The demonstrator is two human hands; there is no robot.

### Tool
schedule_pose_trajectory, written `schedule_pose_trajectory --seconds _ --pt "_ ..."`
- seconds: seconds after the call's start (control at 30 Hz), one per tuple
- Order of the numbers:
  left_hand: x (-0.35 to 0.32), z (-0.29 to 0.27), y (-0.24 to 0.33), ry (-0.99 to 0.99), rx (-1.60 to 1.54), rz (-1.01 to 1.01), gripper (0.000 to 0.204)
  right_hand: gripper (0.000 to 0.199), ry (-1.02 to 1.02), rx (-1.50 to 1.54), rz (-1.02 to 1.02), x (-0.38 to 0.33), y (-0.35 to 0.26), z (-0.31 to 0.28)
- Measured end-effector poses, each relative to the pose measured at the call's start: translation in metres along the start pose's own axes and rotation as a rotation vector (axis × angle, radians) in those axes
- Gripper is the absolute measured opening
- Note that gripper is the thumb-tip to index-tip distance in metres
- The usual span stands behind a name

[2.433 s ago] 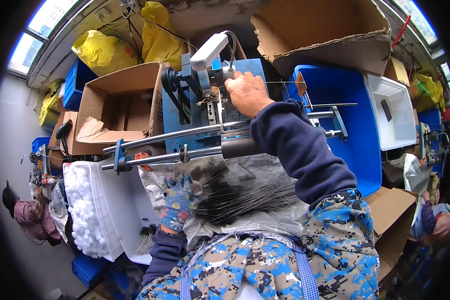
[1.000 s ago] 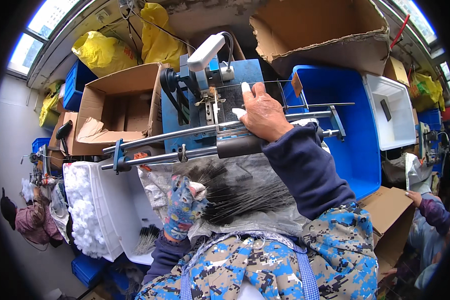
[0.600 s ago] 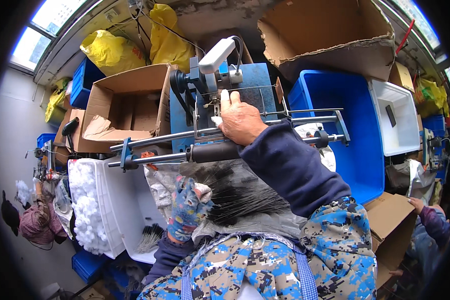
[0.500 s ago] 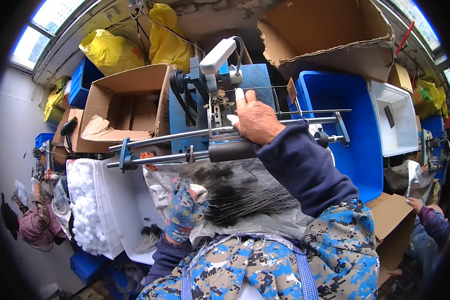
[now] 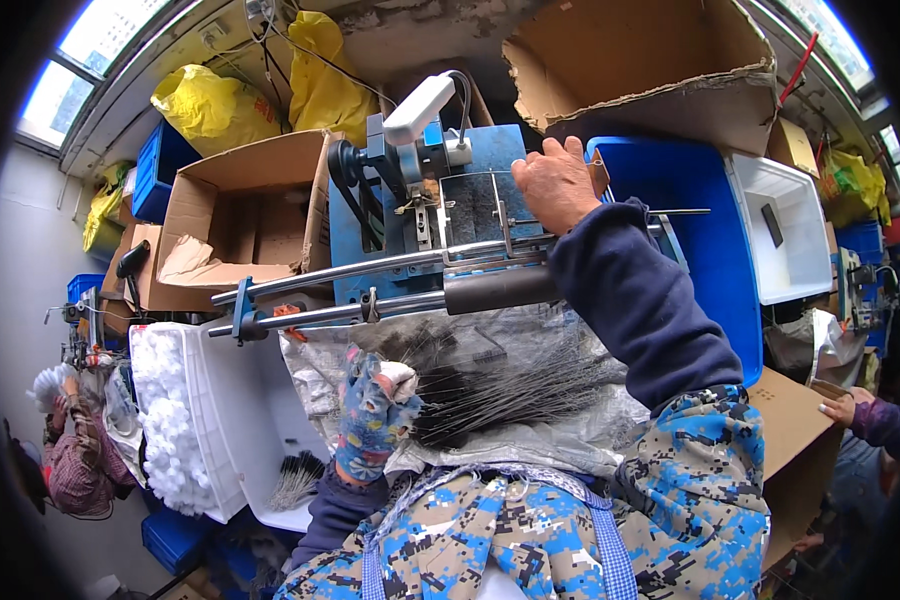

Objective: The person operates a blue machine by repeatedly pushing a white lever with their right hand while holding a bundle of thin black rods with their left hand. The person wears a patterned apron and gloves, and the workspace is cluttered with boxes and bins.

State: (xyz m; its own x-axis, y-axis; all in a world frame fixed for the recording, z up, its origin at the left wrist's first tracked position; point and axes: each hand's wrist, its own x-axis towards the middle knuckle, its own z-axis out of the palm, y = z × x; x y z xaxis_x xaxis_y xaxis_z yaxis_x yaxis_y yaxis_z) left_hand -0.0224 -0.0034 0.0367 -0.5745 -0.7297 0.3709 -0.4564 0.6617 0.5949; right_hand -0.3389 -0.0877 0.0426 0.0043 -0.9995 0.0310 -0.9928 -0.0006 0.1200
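Observation:
My right hand, bare, is closed with curled fingers at the right of a blue bench machine. What its fingers hold is hidden; a thin wire runs across the machine toward them. Below it, a sliding carriage with a dark grey roller rides on two steel rails. My left hand, in a patterned glove with pale fingertips, is closed beside a bundle of thin wires, some dark as if bristled. I cannot make out what it grips. The wires lie on a whitish sack over my lap.
Left stand a white tub with a small dark-bristled bundle and a bin of white tufts. Cardboard boxes flank the machine. A blue crate is at right. Other people work at both sides.
My right hand has moved right and slightly up, away from the machine's middle. The carriage with the roller has slid right along the rails. My left hand has stayed nearly in place.

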Motion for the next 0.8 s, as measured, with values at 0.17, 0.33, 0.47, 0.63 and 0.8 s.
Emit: schedule_pose_trajectory --seconds 0.17,0.33,0.47,0.63,0.8 --pt "-0.047 -0.013 -0.011 0.160 -0.057 -0.319 0.026 0.008 0.094 0.137 -0.189 -0.063 -0.006 -0.047" --pt "-0.022 0.003 0.010 0.126 -0.429 -0.493 0.016 0.031 0.017 0.769 -0.401 -0.128 -0.045 -0.045" --pt "-0.002 0.021 0.025 0.029 -0.368 -0.200 0.027 0.021 0.206 1.543 -0.429 -0.114 -0.107 -0.041" --pt "-0.027 0.019 -0.010 -0.088 -0.096 -0.060 0.041 0.015 0.068 2.263 -0.239 -0.099 -0.081 -0.074" --pt "-0.051 0.033 -0.069 -0.444 0.695 -0.199 0.060 0.012 0.328 1.168 -0.161 -0.046 -0.035 -0.070"
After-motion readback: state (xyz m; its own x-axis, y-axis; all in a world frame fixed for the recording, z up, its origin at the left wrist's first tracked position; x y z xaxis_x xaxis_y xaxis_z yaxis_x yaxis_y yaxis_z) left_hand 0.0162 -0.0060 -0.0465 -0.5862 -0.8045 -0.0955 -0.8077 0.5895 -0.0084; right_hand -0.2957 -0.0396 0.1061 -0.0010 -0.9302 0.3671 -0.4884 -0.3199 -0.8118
